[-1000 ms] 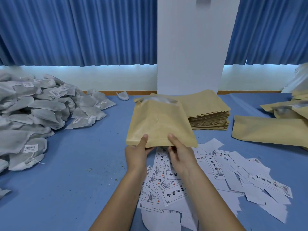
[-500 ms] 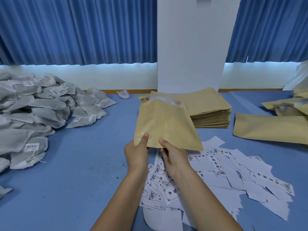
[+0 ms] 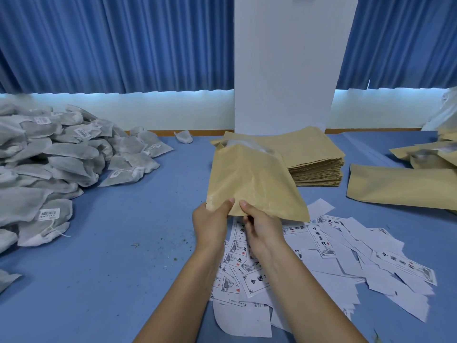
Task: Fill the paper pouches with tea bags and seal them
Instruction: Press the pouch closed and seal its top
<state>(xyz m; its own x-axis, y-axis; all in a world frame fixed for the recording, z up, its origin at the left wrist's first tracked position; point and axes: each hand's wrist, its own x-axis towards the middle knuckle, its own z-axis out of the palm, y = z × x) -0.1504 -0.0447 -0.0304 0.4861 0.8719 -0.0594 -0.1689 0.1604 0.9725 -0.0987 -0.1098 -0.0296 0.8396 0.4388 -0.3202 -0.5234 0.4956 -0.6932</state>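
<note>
Paper pouch [image 3: 252, 184] held just above desk [image 3: 123, 243], open mouth pointing away, white tea bag [image 3: 247, 144] showing at top. Left hand [image 3: 210, 224], right hand [image 3: 262, 231]: each grip clamped on pouch's near bottom edge, thumbs on top. Risk: mouth unsealed and far end unsupported. If it dips, tea bag could slide out toward stack of empty pouches [image 3: 319, 164].

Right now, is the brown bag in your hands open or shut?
Open. The pouch gapes at its top, with something white showing inside.
</note>
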